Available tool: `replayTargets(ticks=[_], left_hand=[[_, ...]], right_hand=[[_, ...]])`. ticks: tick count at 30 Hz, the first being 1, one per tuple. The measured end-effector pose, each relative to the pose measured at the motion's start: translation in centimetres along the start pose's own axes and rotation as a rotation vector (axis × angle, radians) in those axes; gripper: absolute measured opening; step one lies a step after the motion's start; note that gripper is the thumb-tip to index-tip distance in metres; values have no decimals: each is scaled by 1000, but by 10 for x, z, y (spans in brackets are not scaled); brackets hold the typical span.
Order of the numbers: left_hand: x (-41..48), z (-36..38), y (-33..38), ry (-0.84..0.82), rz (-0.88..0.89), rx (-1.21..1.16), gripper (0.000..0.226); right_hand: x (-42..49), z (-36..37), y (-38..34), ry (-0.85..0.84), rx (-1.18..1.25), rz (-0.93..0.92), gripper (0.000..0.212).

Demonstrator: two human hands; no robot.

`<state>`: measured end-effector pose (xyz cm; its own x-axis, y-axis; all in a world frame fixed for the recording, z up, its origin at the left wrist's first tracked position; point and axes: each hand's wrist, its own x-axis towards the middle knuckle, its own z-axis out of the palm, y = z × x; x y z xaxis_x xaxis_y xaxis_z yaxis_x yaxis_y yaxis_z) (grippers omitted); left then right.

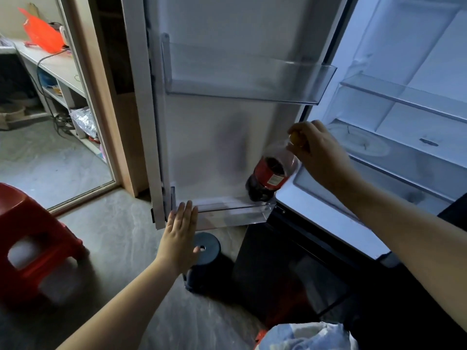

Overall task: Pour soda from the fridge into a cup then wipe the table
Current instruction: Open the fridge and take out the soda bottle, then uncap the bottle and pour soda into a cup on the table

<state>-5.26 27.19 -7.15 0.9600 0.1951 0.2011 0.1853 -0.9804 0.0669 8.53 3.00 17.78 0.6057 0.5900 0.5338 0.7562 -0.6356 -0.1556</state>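
While the right hand (313,152) pinches the yellow cap of the dark red-labelled plastic soda bottle (271,176), tilted above the clear lower fridge-door bin (232,213); left hand (180,233) flat, fingers straight together, against that bin's corner.

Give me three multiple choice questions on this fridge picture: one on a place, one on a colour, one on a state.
1. Where is the soda bottle? A. upper door shelf B. lower door shelf C. floor
2. What colour is its label? A. red B. green C. blue
3. How is the left hand? A. curled round the bottle B. open, fingers straight, at the fridge door C. holding a cup
Answers: B, its base is at that shelf's right end; A, a red band wraps it; B, its fingers lie straight while the right hand grips the bottle's top.
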Motion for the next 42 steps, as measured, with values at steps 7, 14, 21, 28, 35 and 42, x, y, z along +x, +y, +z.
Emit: replayTargets(ticks=[7,14,21,28,35,42], left_hand=[[8,-46,67,4,-56,-333,111],[-26,-120,176,327,80,-814,129],[-83,-122,228,525,-113,-960,116],[-154,-108,240,615,-265,-872,100],[-227,-132,189,632,-431,-810,101],[-279,-167,99,767,-644,-735,106]], right_hand=[[-19,-60,-10,-73,54,16,30],[-77,-92,-27,-98,162,-67,30],[-135,-115,-40,-137,300,-194,32],[-169,-106,-56,-319,345,-348,40],[-168,-94,-128,-339,533,-455,53],[-135,-76,-248,-300,578,-549,42]])
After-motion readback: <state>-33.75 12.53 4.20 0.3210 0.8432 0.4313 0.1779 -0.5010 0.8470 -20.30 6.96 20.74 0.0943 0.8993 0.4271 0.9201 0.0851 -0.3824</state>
